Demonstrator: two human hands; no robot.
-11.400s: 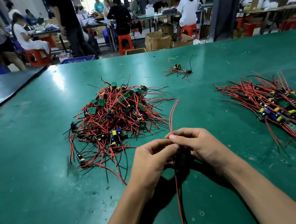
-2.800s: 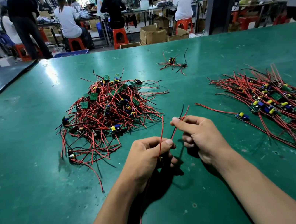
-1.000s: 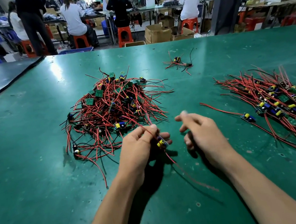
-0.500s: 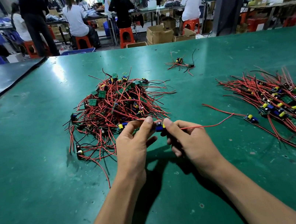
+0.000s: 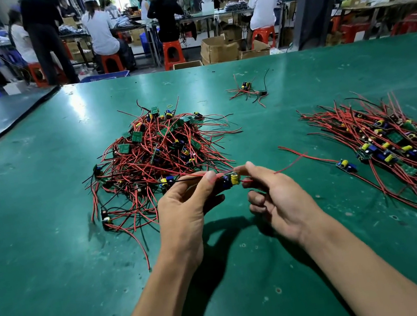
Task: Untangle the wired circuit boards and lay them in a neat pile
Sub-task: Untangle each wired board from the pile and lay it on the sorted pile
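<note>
- Left hand and right hand each pinch the circuit board by an end.
- Looks light and stiff, leads floppy: best held by board edges, never the leads.

We see a green table bearing a tangled heap of red-wired circuit boards at its middle and a combed-out pile toward the right. A single board lies just beside that pile. A small cluster, perhaps two boards, lies farther back.
</note>
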